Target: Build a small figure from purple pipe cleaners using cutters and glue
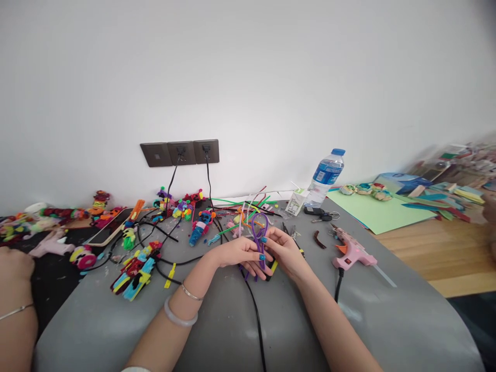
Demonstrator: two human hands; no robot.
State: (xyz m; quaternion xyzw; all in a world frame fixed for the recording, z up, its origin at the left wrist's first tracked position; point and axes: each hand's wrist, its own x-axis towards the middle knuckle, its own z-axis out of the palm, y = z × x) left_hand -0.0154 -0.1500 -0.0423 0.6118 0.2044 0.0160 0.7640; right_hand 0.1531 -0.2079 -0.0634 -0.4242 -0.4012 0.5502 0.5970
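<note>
My left hand (241,254) and my right hand (285,251) meet over the grey mat (217,330), both closed on a purple pipe cleaner (259,227) bent into a loop that stands up between them. The left fingers, with teal nails, lie across its lower strands. The right fingers pinch the loop from the right side. A black cable (256,315) runs under the hands toward me.
A pink glue gun (352,253) lies to the right, and a water bottle (326,176) stands behind it. Colourful pipe-cleaner figures (134,271) and loose stems (248,204) litter the left and back. Another person's arm (15,305) rests at far left. Green paper (382,212) lies at right.
</note>
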